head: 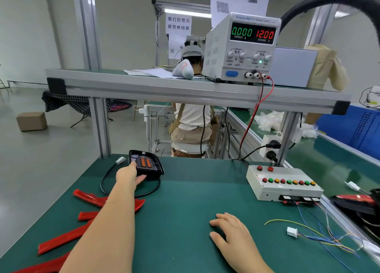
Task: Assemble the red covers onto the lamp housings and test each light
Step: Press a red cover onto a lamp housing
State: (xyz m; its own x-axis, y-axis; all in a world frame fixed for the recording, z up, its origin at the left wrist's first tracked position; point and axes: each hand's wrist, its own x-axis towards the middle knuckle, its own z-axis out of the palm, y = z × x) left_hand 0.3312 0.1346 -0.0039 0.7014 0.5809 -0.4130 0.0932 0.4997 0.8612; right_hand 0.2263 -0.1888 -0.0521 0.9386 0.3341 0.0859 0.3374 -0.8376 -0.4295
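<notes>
The left forearm (pixel 111 221) hides the middle parts of the red covers (pixel 88 197); the nearest cover (pixel 41 266) is cut off by the bottom edge. The left hand (pixel 128 173) is seen from behind, so whether its fingers curl round the lamp housing (pixel 147 164) cannot be told. At the right edge a black and red lamp (pixel 362 203) is blurred and cut off
</notes>
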